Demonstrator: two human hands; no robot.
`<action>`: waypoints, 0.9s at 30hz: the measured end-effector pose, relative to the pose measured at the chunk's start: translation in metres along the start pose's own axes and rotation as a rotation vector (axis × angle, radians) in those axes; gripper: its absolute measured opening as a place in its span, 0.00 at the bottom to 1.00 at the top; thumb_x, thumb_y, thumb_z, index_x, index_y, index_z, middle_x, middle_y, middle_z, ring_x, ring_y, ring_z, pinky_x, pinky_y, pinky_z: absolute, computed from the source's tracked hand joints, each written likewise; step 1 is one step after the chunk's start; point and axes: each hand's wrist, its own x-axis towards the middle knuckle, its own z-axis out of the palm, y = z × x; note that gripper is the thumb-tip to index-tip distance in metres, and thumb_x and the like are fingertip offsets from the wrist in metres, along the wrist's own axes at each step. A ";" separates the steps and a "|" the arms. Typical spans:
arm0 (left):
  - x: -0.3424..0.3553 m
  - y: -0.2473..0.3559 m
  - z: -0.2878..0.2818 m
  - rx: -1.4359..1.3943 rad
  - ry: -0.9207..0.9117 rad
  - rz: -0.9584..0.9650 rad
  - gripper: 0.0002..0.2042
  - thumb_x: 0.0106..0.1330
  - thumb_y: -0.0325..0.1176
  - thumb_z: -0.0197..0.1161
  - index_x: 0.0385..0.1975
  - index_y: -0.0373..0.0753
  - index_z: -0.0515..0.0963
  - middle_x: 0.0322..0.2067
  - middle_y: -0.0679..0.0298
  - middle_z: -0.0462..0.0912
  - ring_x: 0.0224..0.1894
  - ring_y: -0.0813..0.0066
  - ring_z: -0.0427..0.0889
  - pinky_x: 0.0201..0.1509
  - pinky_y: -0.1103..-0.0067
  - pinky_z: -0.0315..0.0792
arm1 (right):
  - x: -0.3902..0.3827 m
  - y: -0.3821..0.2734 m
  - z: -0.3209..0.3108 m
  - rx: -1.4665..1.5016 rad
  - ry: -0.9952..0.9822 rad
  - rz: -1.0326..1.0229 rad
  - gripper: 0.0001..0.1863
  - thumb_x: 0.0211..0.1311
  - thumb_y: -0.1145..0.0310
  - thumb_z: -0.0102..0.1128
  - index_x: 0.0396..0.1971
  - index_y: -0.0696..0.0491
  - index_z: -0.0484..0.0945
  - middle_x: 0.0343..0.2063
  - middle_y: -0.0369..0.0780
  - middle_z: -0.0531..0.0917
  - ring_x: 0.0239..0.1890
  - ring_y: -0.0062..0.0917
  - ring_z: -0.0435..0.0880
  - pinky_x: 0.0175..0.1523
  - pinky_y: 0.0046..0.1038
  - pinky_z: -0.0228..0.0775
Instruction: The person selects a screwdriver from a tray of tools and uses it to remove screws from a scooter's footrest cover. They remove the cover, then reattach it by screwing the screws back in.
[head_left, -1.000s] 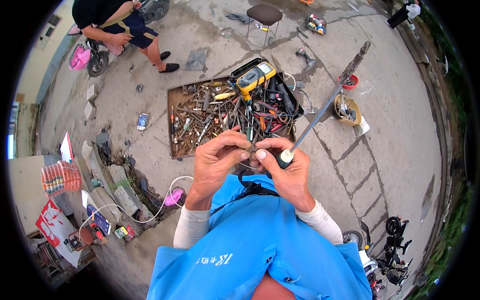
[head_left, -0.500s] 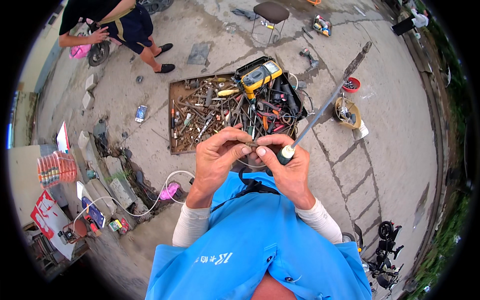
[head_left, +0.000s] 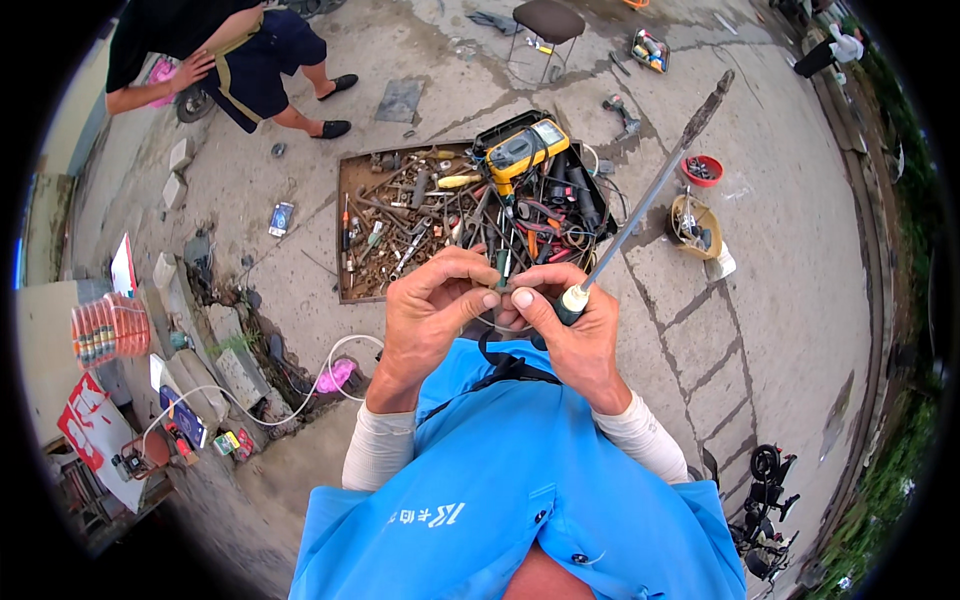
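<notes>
A long screwdriver (head_left: 645, 198) with a dark handle and a pale collar is tucked in my right hand (head_left: 588, 345). Its shaft points up and to the right, and the tip looks dirty or rusty. The thumb and forefinger of this hand pinch together near my left hand (head_left: 432, 308), whose own thumb and forefinger are closed too. Something small and brownish sits between the two sets of fingertips, too small and covered to name. Both hands are over the near edge of a rusty metal tray (head_left: 341, 225) full of loose tools, bolts and sockets.
A yellow multimeter (head_left: 525, 148) lies on a black case at the tray's right. Further right are a red bowl (head_left: 703, 171) and a tan bucket (head_left: 697, 222). A stool (head_left: 548, 22) is behind; a person in dark shorts (head_left: 262, 70) stands far left. A white hose (head_left: 305, 400) runs across the left.
My hands stay together in nearly the same place, with the fingertips shifting slightly. The small thing between them is less visible now. The person at far left has shifted their legs a little.
</notes>
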 end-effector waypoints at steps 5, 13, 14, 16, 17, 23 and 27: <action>-0.003 0.001 0.001 -0.024 0.008 -0.015 0.10 0.58 0.19 0.70 0.39 0.34 0.82 0.37 0.64 0.83 0.41 0.77 0.81 0.73 0.63 0.59 | 0.000 0.004 -0.001 0.032 0.000 0.001 0.08 0.66 0.75 0.63 0.42 0.60 0.79 0.32 0.39 0.86 0.34 0.20 0.86 0.37 0.22 0.81; -0.014 -0.005 -0.005 0.022 -0.037 -0.046 0.08 0.62 0.18 0.66 0.40 0.31 0.81 0.38 0.63 0.82 0.42 0.77 0.82 0.69 0.66 0.66 | -0.005 0.005 0.001 0.028 -0.016 0.051 0.07 0.66 0.78 0.62 0.42 0.62 0.79 0.33 0.43 0.86 0.34 0.22 0.86 0.39 0.24 0.82; -0.015 -0.004 -0.003 0.028 -0.019 -0.039 0.08 0.62 0.18 0.66 0.40 0.31 0.81 0.38 0.63 0.82 0.42 0.77 0.82 0.69 0.66 0.66 | -0.008 0.002 -0.003 0.025 -0.030 0.083 0.09 0.64 0.78 0.64 0.44 0.61 0.79 0.34 0.41 0.86 0.37 0.22 0.86 0.42 0.25 0.83; -0.018 -0.001 0.010 -0.229 -0.015 -0.150 0.08 0.64 0.17 0.63 0.42 0.29 0.80 0.42 0.61 0.80 0.44 0.75 0.83 0.58 0.74 0.77 | -0.014 -0.004 -0.006 0.027 -0.008 0.093 0.10 0.63 0.79 0.65 0.44 0.62 0.79 0.34 0.42 0.86 0.37 0.23 0.86 0.44 0.25 0.83; -0.020 -0.010 0.010 -0.254 -0.060 -0.103 0.08 0.66 0.16 0.61 0.43 0.28 0.78 0.44 0.60 0.79 0.45 0.74 0.83 0.49 0.80 0.81 | -0.017 -0.005 -0.008 -0.016 0.011 0.124 0.11 0.62 0.80 0.66 0.44 0.62 0.79 0.34 0.43 0.86 0.37 0.23 0.86 0.44 0.25 0.82; -0.033 -0.014 0.023 -0.316 -0.010 -0.189 0.08 0.65 0.17 0.63 0.43 0.30 0.80 0.43 0.60 0.79 0.45 0.74 0.81 0.49 0.79 0.79 | -0.030 0.010 -0.017 -0.086 0.058 0.067 0.10 0.62 0.80 0.66 0.42 0.64 0.78 0.32 0.44 0.86 0.34 0.23 0.86 0.39 0.23 0.80; -0.040 -0.023 0.022 -0.305 -0.016 -0.177 0.09 0.65 0.16 0.63 0.43 0.30 0.80 0.43 0.60 0.79 0.46 0.74 0.81 0.49 0.78 0.79 | -0.035 0.012 -0.017 -0.114 0.054 0.078 0.10 0.62 0.79 0.65 0.42 0.64 0.78 0.32 0.44 0.86 0.33 0.23 0.86 0.39 0.23 0.79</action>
